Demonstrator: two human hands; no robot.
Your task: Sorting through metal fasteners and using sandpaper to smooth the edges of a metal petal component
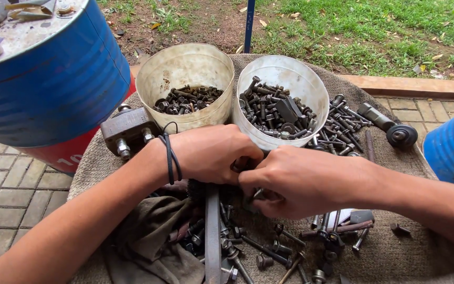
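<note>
Both hands are met just in front of the white tub (282, 79). Left hand (211, 153): fingers curled, tips hidden; what is gripped cannot be told. Right hand (300, 181): fingers bent down over a small bolt (257, 194), pinch not clearly seen. Loose bolts (269, 252) are scattered before the hands on the sacking-covered counter (411, 252). A flat bar (212, 236) lies under the left hand. Left of the tub a cream tub (185, 68) is set, then a blue drum (48, 89). A rag (148, 236) is bunched beside the bar.
</note>
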